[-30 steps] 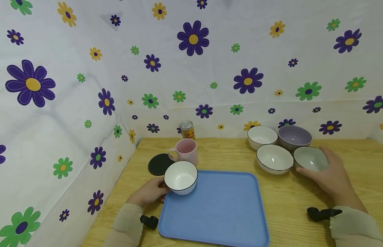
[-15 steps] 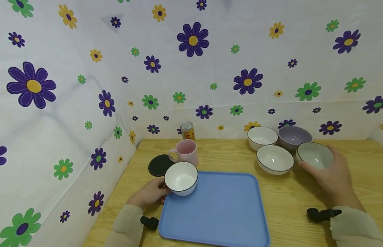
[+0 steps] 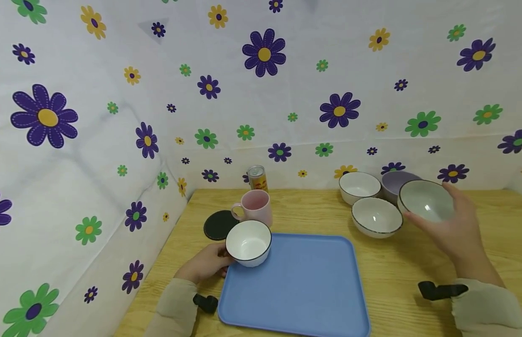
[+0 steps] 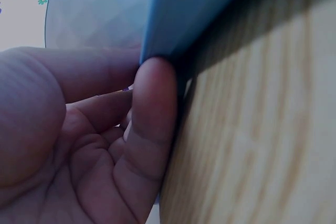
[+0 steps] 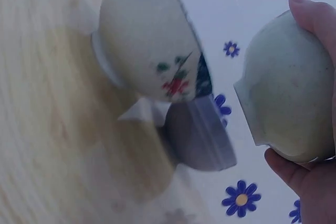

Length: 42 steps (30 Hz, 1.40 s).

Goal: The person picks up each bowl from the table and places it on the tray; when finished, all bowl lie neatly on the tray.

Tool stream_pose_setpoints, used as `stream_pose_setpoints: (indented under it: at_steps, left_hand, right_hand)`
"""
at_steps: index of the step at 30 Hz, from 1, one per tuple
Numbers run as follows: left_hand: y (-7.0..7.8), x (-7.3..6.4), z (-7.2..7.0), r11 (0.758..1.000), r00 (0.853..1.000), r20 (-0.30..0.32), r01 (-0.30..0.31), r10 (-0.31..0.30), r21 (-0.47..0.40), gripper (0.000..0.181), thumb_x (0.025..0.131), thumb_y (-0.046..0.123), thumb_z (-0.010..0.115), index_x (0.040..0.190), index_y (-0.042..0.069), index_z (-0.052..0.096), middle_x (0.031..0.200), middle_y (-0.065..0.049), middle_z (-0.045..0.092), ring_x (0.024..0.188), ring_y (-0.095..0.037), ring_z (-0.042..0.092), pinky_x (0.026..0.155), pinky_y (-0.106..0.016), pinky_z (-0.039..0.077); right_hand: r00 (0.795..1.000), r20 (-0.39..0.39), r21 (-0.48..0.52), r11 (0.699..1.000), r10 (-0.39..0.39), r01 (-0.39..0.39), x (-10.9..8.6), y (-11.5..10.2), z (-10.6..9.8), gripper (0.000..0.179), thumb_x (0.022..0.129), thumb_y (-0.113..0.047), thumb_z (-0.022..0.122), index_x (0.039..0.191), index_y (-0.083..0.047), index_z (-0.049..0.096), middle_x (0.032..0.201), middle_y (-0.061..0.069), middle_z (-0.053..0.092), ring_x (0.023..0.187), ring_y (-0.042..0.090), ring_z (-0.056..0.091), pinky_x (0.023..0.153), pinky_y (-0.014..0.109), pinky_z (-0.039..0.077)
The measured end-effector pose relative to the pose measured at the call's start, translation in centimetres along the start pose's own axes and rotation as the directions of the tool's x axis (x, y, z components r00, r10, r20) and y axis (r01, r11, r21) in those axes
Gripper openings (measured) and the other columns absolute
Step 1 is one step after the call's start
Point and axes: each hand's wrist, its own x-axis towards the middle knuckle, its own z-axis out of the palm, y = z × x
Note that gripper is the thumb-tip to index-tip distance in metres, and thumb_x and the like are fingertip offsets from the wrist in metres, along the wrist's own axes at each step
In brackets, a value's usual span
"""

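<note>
Pale green bowl (image 3: 428, 201), grasped in right hand (image 3: 457, 232) above the desk (image 3: 309, 210); blue tray (image 3: 303, 290), pinched in left hand (image 3: 207, 261). Apparently the lifting step, next calling for a level carry.

Pink mug (image 3: 262, 213) upright on wood-grain surface (image 3: 305, 213), handle pointing left. Yellow-labelled can (image 3: 258, 179), silver top, standing just behind it, lower part hidden. Flat black disc (image 3: 219, 225) lying left of the mug. White sheet (image 3: 305, 89) behind and along left side, printed with purple, green, yellow flowers (image 3: 264, 54).
</note>
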Motion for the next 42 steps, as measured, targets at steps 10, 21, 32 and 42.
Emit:
stream_pose_setpoints:
  at_steps: [10,21,32,42]
  left_hand:
    - [0.2,-0.3,-0.1,0.999,1.0,0.01,-0.019,0.019,-0.03,0.029,0.1,0.011,0.061,0.125,-0.002,0.058,0.083,-0.008,0.056,0.067,-0.018,0.058,0.064,-0.032,0.054]
    - [0.2,-0.2,-0.1,1.0,1.0,0.004,-0.017,0.017,-0.019,0.029,0.1,0.012,0.061,0.125,-0.001,0.059,0.084,-0.008,0.056,0.066,-0.018,0.058,0.063,-0.033,0.054]
    - [0.2,-0.2,-0.1,1.0,1.0,0.002,-0.013,0.013,-0.021,0.031,0.099,0.011,0.062,0.126,-0.002,0.058,0.084,-0.007,0.057,0.068,-0.017,0.058,0.064,-0.032,0.055]
    - [0.2,-0.2,-0.1,1.0,1.0,0.004,-0.013,0.013,-0.024,0.032,0.099,0.011,0.062,0.128,-0.002,0.057,0.084,-0.007,0.056,0.068,-0.017,0.058,0.064,-0.031,0.055]
  right_hand:
    - [0.983,0.045,0.002,0.984,-0.178,0.178,-0.7,-3.8,0.5,0.111,0.075,-0.034,0.09,0.16,-0.011,0.023,0.162,0.024,0.022,0.145,0.051,0.019,0.1,0.081,0.024]
    - [0.929,0.129,0.079,0.937,-0.348,0.34,-2.6,-7.3,2.3,0.11,0.066,-0.028,0.097,0.155,-0.012,0.034,0.157,0.019,0.032,0.133,0.046,0.034,0.091,0.071,0.036]
    - [0.849,0.255,0.176,0.886,-0.462,0.429,-4.5,-8.9,5.1,0.105,0.064,-0.028,0.098,0.152,-0.013,0.041,0.155,0.016,0.034,0.14,0.042,0.03,0.101,0.07,0.03]
    - [0.747,0.407,0.124,0.842,-0.526,0.525,-6.0,-9.4,7.8,0.105,0.063,-0.046,0.096,0.147,-0.009,0.045,0.153,0.013,0.036,0.135,0.038,0.041,0.1,0.064,0.041]
